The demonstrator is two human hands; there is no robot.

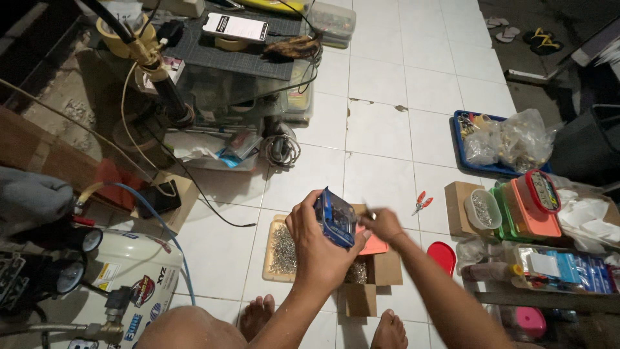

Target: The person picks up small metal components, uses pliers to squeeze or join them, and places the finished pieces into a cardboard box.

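The left hand (316,242) grips a blue boxy device (336,218), long axis tilted upper-left to lower-right. The right hand (382,224) pinches something small beside it, blurred, above an open cardboard box (378,271).

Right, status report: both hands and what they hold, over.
Left hand gripping small blue rectangular box. Right hand pinching at its edge, blurred. Open cardboard box below.

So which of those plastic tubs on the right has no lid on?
The white tub, showing small metal parts inside; the green and orange tubs beside it are lidded.
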